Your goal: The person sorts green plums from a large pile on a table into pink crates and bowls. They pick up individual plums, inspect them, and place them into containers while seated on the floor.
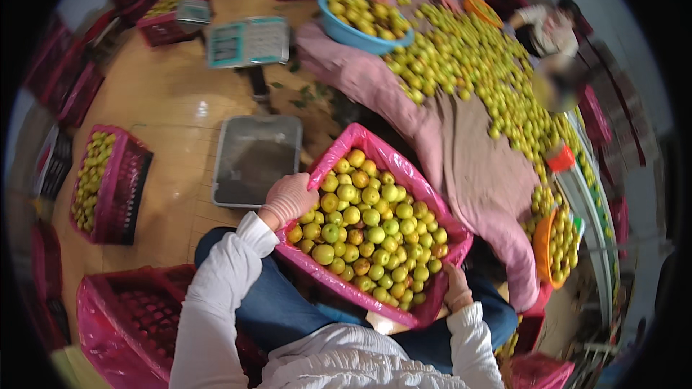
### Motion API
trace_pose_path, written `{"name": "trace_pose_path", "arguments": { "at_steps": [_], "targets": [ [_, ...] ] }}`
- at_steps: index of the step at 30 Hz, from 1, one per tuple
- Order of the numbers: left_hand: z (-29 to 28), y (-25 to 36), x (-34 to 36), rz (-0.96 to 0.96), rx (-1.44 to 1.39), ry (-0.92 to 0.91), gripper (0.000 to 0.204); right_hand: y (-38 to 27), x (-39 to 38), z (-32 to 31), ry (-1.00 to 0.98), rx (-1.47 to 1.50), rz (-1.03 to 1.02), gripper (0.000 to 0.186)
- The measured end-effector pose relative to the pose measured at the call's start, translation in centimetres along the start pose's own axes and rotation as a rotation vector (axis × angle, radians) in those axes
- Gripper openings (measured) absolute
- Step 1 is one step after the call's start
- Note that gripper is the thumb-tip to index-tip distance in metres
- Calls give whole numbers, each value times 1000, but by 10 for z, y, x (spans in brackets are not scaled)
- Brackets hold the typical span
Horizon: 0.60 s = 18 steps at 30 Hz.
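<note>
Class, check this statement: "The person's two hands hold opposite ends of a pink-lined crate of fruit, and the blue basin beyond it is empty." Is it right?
Not entirely. The head view shows the blue basin heaped with fruit, not empty. The rest stands: left hand and right hand hold opposite ends of the pink-lined crate of fruit.
</note>
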<state>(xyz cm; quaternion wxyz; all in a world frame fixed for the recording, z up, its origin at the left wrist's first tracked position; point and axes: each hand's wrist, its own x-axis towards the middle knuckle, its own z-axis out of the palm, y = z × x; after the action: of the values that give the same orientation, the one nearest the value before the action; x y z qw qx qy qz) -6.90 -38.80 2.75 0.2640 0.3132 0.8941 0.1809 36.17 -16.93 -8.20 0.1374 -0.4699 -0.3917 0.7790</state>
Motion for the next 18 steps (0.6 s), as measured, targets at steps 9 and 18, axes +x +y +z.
{"name": "trace_pose_path", "arguments": {
  "at_steps": [9,18],
  "targets": [
    [-120,-87,-3,-434,34,94,35,-91,17,175,63,-193,99,30],
    [-198,-233,15,-748,-41,341,29,-123,137,380,-4,-536,175,22]
  ]
}}
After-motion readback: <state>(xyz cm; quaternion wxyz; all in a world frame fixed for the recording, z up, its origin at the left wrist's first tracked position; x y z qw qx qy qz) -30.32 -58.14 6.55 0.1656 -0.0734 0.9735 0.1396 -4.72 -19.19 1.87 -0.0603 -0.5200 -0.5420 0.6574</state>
